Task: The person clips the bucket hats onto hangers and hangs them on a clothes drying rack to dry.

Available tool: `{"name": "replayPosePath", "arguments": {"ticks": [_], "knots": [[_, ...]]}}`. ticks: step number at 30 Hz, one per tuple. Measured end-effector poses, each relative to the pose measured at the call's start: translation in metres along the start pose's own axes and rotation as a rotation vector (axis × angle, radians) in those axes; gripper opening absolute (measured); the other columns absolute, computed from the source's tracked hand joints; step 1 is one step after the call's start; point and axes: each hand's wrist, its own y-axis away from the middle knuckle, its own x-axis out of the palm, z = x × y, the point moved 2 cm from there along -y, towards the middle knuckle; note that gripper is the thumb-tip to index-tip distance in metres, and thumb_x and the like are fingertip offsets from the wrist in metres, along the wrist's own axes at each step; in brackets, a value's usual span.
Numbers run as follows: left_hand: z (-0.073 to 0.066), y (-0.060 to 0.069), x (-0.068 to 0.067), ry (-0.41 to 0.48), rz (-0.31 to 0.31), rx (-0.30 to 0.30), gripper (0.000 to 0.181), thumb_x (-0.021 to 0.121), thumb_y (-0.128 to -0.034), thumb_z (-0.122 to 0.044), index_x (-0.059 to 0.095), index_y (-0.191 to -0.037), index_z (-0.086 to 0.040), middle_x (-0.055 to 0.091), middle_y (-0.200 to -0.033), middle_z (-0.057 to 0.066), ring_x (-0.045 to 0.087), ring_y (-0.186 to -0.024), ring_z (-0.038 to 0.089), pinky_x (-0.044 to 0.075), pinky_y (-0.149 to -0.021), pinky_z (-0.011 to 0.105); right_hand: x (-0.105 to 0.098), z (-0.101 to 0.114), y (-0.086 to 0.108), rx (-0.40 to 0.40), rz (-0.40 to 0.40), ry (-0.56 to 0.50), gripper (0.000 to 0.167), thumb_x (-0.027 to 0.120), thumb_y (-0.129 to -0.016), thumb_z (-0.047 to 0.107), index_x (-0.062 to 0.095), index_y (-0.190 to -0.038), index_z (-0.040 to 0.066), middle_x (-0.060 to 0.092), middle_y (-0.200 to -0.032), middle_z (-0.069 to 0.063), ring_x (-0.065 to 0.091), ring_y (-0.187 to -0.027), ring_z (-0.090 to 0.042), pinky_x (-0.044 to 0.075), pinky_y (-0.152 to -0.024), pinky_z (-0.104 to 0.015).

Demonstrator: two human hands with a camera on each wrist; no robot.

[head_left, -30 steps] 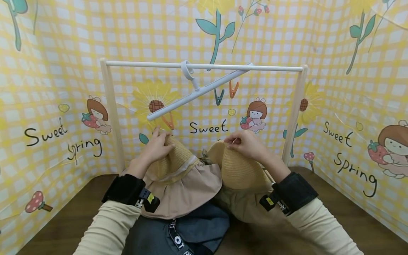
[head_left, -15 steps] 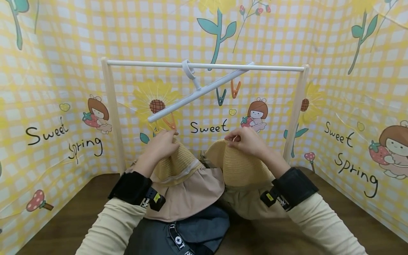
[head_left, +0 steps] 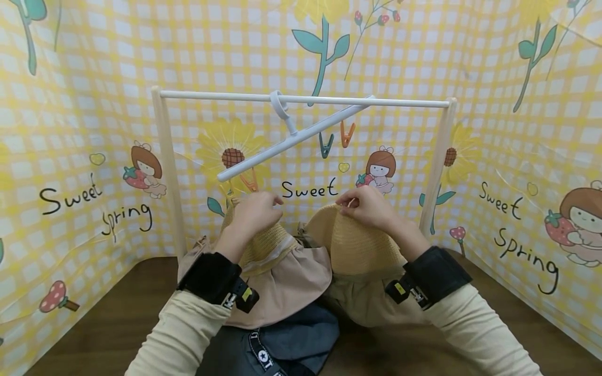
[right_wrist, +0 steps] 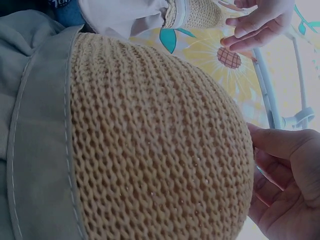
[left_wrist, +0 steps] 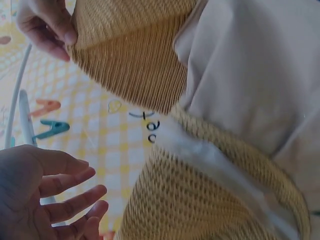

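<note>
A straw hat with a pinkish-beige brim (head_left: 282,284) appears to hang at the low left end of a tilted white hanger (head_left: 263,155), by a yellow clip. My left hand (head_left: 256,211) is by its crown; in the left wrist view that hand (left_wrist: 60,192) has loosely bent, spread fingers, holding nothing. My right hand (head_left: 369,209) pinches the crown edge of a second straw hat (head_left: 364,250) with an olive brim, the pinch also showing in the right wrist view, where the hand (right_wrist: 295,175) is beside the knitted crown (right_wrist: 165,145).
The hanger hooks over a white rod (head_left: 211,96) on wooden posts. A green clip (head_left: 325,145) and an orange clip (head_left: 347,134) hang from its raised end, another orange clip (head_left: 249,180) from the low end. A dark cloth item with a lettered strap (head_left: 301,334) lies in front.
My left hand has moved right, off the left hat's top, uncovering a yellow clip there. My right hand keeps its pinch on the right hat with little movement.
</note>
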Motion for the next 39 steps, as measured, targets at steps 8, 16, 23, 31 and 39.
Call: {"name": "replayPosePath", "arguments": {"ticks": [8, 16, 23, 31, 39], "knots": [[-0.019, -0.016, 0.008, 0.037, -0.048, 0.005, 0.036, 0.047, -0.0893, -0.012, 0.061, -0.123, -0.016, 0.065, -0.115, 0.01, 0.03, -0.051, 0.011, 0.023, -0.044, 0.022, -0.005, -0.005, 0.0, -0.005, 0.009, -0.009, 0.016, 0.067, -0.083, 0.006, 0.072, -0.098, 0.002, 0.071, -0.089, -0.013, 0.066, -0.08, -0.023, 0.052, -0.073, -0.037], [-0.013, -0.032, -0.003, 0.168, -0.398, 0.027, 0.052, 0.045, -0.0864, -0.001, 0.039, -0.138, -0.001, 0.031, -0.143, 0.022, 0.054, -0.103, 0.037, 0.045, -0.065, 0.04, -0.003, -0.005, -0.002, -0.001, 0.028, 0.005, 0.016, 0.067, -0.084, 0.008, 0.072, -0.099, 0.003, 0.072, -0.088, -0.011, 0.066, -0.077, -0.02, 0.051, -0.071, -0.034], [0.001, -0.04, -0.019, 0.216, -0.315, -0.039, 0.066, 0.04, -0.0891, -0.002, 0.01, -0.149, -0.002, 0.005, -0.153, 0.023, 0.053, -0.089, 0.037, 0.038, -0.061, 0.036, -0.002, -0.003, -0.002, 0.001, 0.027, 0.013, 0.016, 0.067, -0.084, 0.008, 0.073, -0.098, 0.003, 0.072, -0.087, -0.01, 0.065, -0.076, -0.019, 0.051, -0.07, -0.033], [0.011, -0.04, -0.02, 0.209, -0.254, -0.064, 0.068, 0.039, -0.0878, 0.001, 0.008, -0.148, -0.001, 0.014, -0.147, 0.025, 0.047, -0.084, 0.032, 0.036, -0.061, 0.034, -0.001, 0.001, -0.004, 0.023, 0.032, 0.018, 0.018, 0.066, -0.084, 0.009, 0.072, -0.1, 0.002, 0.072, -0.087, -0.011, 0.066, -0.078, -0.02, 0.051, -0.071, -0.034], [0.015, -0.035, -0.03, 0.202, -0.361, -0.05, 0.056, 0.04, -0.0883, 0.001, 0.027, -0.143, 0.003, 0.026, -0.136, 0.027, 0.049, -0.104, 0.04, 0.045, -0.077, 0.044, -0.004, 0.004, -0.013, 0.014, 0.042, 0.032, 0.03, 0.064, -0.082, 0.004, 0.063, -0.111, 0.0, 0.069, -0.084, -0.011, 0.065, -0.075, -0.021, 0.05, -0.071, -0.034]]}}
